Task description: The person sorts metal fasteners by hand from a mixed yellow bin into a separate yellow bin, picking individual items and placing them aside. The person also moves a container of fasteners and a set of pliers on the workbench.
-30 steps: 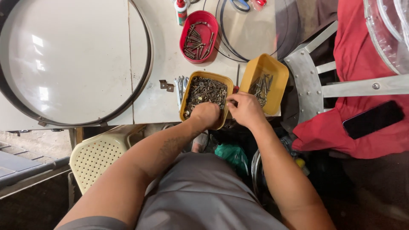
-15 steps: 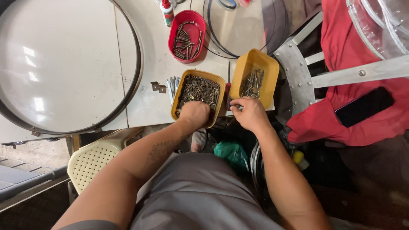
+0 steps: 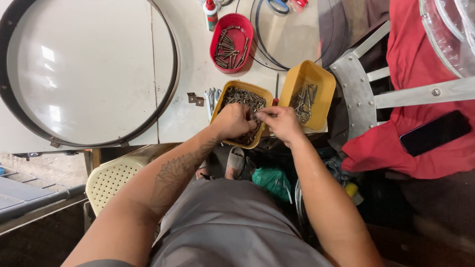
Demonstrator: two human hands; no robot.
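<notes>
White worktable (image 3: 188, 118) w/ glare, cream perforated chair (image 3: 111, 180) below, dim concrete floor (image 3: 29, 242).

Both forearms reach forward — left hand (image 3: 233, 120) and right hand (image 3: 280, 121) meet, fingertips pinched.

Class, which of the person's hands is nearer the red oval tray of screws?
Left. The left hand rests in the yellow tray just below the red oval tray; the right hand sits further to the right.

Two yellow trays (image 3: 316, 74), a red bowl (image 3: 245, 29), red cloth (image 3: 420, 64), grey trousers (image 3: 232, 232).
</notes>
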